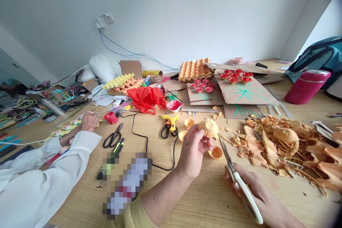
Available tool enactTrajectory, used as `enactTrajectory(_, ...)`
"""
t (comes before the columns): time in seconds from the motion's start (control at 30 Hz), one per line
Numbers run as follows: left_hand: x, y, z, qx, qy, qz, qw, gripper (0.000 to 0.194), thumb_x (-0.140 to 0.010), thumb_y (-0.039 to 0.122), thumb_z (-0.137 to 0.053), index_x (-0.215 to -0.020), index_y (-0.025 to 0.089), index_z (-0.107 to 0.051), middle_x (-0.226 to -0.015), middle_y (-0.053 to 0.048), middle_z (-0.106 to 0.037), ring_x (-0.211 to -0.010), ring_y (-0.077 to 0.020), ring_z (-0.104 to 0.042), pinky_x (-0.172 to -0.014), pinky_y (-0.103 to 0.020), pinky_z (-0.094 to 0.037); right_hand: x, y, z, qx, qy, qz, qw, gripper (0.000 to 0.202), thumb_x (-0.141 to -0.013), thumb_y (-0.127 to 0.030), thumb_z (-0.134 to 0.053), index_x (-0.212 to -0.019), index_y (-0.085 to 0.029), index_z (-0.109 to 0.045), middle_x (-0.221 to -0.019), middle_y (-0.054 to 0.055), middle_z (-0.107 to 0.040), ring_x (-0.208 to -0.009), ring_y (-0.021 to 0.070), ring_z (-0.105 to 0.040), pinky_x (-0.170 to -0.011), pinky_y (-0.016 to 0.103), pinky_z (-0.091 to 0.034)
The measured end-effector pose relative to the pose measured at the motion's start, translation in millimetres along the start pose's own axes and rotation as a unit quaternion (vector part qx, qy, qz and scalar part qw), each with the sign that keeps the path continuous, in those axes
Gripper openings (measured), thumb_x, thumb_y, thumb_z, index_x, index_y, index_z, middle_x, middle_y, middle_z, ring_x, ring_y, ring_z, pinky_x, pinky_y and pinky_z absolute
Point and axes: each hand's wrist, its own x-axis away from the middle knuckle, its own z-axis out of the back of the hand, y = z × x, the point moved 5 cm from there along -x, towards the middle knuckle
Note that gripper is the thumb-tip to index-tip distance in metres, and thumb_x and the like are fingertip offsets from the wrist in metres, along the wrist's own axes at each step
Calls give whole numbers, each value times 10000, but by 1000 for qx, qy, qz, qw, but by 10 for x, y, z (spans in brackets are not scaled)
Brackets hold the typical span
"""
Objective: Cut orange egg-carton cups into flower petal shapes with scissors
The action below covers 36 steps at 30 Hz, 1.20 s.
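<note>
Pinched in the fingers of my left hand (195, 149) is a pale orange egg carton cup (210, 127), its rounded side turned up. My right hand (251, 188) grips white-handled scissors (242, 185), whose blades point up toward the cup's right edge. From this angle I cannot tell whether the blades touch it. On the wood below and behind lie other cut cups, one (215, 152) under my left fingers and another (189, 123) farther back. A heap of torn egg carton scraps (283, 142) spreads to the right of the scissors.
A yellow glue gun (170, 121), black scissors (113, 138) and a red plastic bag (146, 99) lie left of centre. Red paper-pulp flowers (234, 77) rest on cardboard (248, 94) behind. A pink bottle (307, 86) stands right. A co-worker's hand (90, 122) works at left.
</note>
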Motion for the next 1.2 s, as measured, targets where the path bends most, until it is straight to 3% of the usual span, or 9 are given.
enactTrajectory(0.23,-16,-61,47,33,35,23,999,311,-780,399,-725,-827,153,-541,-754,5,-567,-569,-70,-475,-533,-214,-385,-38,-73,-16,-42,-13,-10,999,378,-952,-559,-411,-837,-225,-544,-729,2,-550,-651,168,-529,-622,276,-496)
enactTrajectory(0.53,22,-192,3,40,4,78,996,367,-768,461,-743,-803,143,-565,-660,19,-526,-561,-65,-456,-520,-193,-370,-33,-24,-23,-44,1,-5,999,325,-962,-509,-439,-885,-221,-568,-780,17,-591,-683,165,-561,-626,261,-506)
enactTrajectory(0.8,79,-281,-31,47,-45,139,988,397,-767,488,-742,-908,140,-613,-747,-14,-563,-666,-91,-519,-537,-191,-395,-24,32,13,13,43,12,999,290,-979,-446,-432,-865,-219,-573,-785,27,-612,-700,175,-578,-650,287,-498)
enactTrajectory(0.93,112,-282,-41,-12,-31,124,992,382,-692,389,-825,-898,136,-627,-781,-16,-584,-672,-84,-532,-532,-182,-383,-34,-3,44,19,60,19,998,276,-976,-426,-445,-837,-219,-564,-757,16,-608,-687,173,-576,-649,288,-490)
enactTrajectory(1.2,112,-255,-58,-73,-35,81,993,344,-744,405,-777,-831,135,-583,-751,-23,-609,-649,-92,-567,-494,-172,-406,-33,9,57,44,58,27,997,230,-974,-394,-452,-860,-226,-560,-788,18,-612,-746,190,-572,-674,297,-470)
